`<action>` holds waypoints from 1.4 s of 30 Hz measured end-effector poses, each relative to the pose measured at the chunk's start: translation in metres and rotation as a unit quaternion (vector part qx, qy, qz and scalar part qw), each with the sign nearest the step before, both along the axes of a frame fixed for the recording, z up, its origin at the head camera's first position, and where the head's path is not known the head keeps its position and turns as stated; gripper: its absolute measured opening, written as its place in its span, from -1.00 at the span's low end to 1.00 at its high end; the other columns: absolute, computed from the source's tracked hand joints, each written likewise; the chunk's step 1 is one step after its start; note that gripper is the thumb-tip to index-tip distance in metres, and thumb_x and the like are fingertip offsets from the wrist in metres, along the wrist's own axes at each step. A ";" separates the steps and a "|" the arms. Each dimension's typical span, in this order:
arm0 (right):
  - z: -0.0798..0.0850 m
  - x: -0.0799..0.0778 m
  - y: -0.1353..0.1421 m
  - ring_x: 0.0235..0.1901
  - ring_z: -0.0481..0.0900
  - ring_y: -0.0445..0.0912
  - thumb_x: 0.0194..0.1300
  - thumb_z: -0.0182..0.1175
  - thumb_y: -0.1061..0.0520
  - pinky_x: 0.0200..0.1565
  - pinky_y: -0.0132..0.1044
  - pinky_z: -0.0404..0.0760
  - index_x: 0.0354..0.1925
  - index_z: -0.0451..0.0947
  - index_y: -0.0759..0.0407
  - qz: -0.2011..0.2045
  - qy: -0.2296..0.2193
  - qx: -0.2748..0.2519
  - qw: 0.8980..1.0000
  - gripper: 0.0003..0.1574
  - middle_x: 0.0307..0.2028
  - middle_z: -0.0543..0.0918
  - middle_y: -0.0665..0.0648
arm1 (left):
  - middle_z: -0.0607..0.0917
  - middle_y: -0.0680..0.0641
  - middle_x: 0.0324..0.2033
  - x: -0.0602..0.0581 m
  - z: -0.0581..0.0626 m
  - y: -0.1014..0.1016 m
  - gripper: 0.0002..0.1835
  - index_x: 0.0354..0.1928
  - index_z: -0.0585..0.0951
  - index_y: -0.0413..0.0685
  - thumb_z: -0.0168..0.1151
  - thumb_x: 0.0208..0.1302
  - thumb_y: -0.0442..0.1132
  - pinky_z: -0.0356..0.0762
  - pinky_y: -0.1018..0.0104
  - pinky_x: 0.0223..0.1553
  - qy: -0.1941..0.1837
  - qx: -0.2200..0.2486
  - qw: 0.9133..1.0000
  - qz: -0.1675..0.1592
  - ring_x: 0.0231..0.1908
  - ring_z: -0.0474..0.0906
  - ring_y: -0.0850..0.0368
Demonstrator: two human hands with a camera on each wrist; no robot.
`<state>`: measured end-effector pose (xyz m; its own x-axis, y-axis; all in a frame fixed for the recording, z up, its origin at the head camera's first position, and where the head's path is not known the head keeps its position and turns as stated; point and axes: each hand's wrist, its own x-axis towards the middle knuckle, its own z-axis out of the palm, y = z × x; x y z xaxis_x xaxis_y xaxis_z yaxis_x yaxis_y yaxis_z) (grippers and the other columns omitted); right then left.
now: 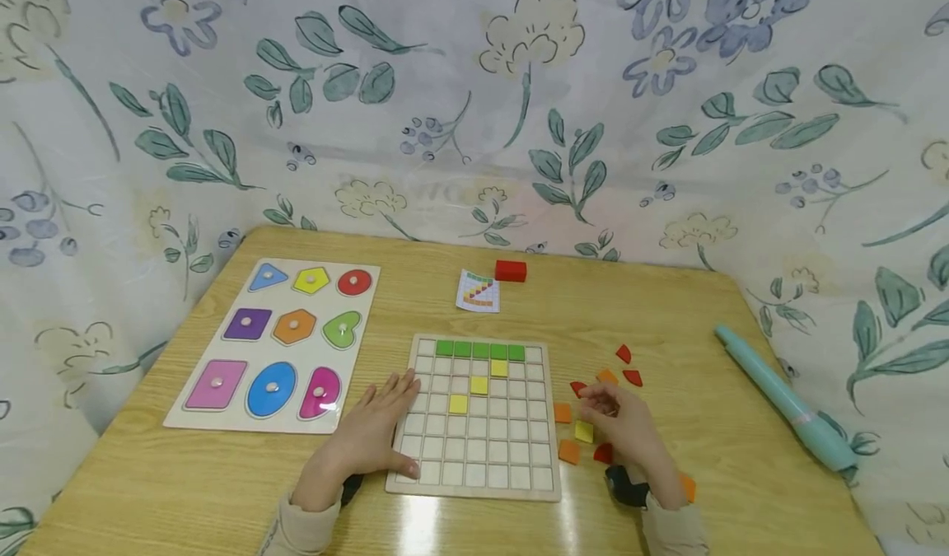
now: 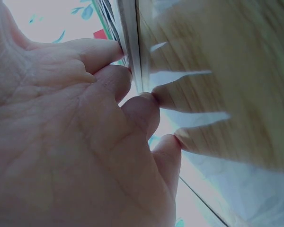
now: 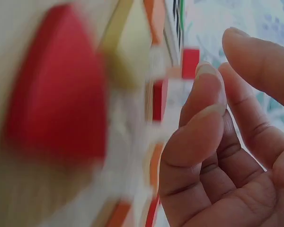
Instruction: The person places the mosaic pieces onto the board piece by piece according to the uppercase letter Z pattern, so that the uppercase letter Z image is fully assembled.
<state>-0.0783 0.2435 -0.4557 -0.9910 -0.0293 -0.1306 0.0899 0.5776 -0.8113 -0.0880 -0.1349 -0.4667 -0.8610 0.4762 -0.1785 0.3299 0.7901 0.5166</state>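
My left hand [image 1: 366,432] lies over the left edge of a wooden grid board [image 1: 474,453], its fingers and thumb spread. In the left wrist view the fingertips of that hand [image 2: 75,137] meet the table beside the board's edge [image 2: 130,42]. A row of green squares [image 1: 481,351] fills part of the board's top, with three yellow squares [image 1: 479,385] slanting down-left below. Right of the board, my right hand [image 1: 626,420] hovers over loose pieces, fingers loosely bent, thumb apart, nothing between them. Closest to it are a yellow square [image 1: 584,432] and a red quarter-round piece [image 3: 61,90].
A white shape puzzle [image 1: 189,416] with knobbed pieces sits at left. Behind the board are a pattern card [image 1: 478,292] and a red block [image 1: 511,271]. Orange pieces [image 1: 569,451] and red ones [image 1: 633,377] lie at right, and a teal tube-like object [image 1: 786,399] at the far right.
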 end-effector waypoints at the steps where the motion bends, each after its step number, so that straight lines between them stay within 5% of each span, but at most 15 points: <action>1: 0.000 0.004 0.004 -0.36 0.52 -0.25 0.23 0.32 0.20 -0.31 -0.48 0.55 -0.10 0.59 0.27 -0.006 -0.002 0.002 1.000 -0.72 -0.27 0.65 0.13 | 0.03 -0.19 0.52 0.000 0.000 0.000 0.34 0.48 0.12 -0.23 0.57 -0.35 0.21 -0.18 -0.25 0.48 0.000 0.000 1.000 0.000 0.51 -0.11 -0.23; 12: -0.006 0.015 0.016 -0.45 0.46 -0.24 0.07 0.43 0.21 -0.41 -0.46 0.50 -0.14 0.61 0.23 0.031 -0.042 0.025 0.998 -0.66 -0.34 0.63 0.09 | 0.05 -0.20 0.51 0.001 0.001 0.002 0.33 0.47 0.12 -0.24 0.57 -0.34 0.21 -0.16 -0.27 0.47 0.004 -0.001 1.000 -0.004 0.50 -0.09 -0.25; 20: -0.004 0.016 0.011 -0.47 0.40 -0.19 0.04 0.43 0.29 -0.45 -0.45 0.43 -0.26 0.57 0.22 0.014 -0.049 0.038 0.998 -0.72 -0.39 0.56 0.08 | 0.03 -0.18 0.52 0.000 -0.001 0.002 0.34 0.48 0.11 -0.22 0.56 -0.34 0.23 -0.16 -0.28 0.47 -0.003 -0.004 1.000 -0.001 0.51 -0.11 -0.24; 27: -0.007 0.014 0.012 -0.47 0.36 -0.22 0.10 0.39 0.28 -0.45 -0.45 0.38 -0.09 0.61 0.19 0.021 -0.035 0.057 0.998 -0.65 -0.38 0.53 0.04 | 0.04 -0.18 0.52 0.000 -0.001 0.005 0.34 0.48 0.11 -0.21 0.56 -0.35 0.23 -0.16 -0.27 0.47 0.001 -0.005 1.000 0.001 0.51 -0.11 -0.24; 31: -0.006 0.012 0.011 -0.49 0.35 -0.22 0.09 0.39 0.26 -0.45 -0.45 0.35 -0.16 0.60 0.16 0.025 -0.026 0.076 0.996 -0.71 -0.41 0.51 0.02 | 0.03 -0.17 0.52 0.000 -0.001 0.004 0.35 0.48 0.11 -0.20 0.56 -0.35 0.23 -0.17 -0.26 0.47 0.002 -0.007 1.000 0.004 0.51 -0.12 -0.24; 42: -0.007 0.004 0.017 -0.43 0.49 -0.22 0.15 0.34 0.30 -0.39 -0.48 0.50 -0.28 0.52 0.24 0.009 -0.014 0.034 0.999 -0.82 -0.38 0.63 0.09 | 0.02 -0.16 0.52 0.000 -0.001 0.005 0.34 0.49 0.10 -0.19 0.57 -0.34 0.22 -0.19 -0.25 0.48 -0.004 -0.008 1.000 0.005 0.51 -0.13 -0.23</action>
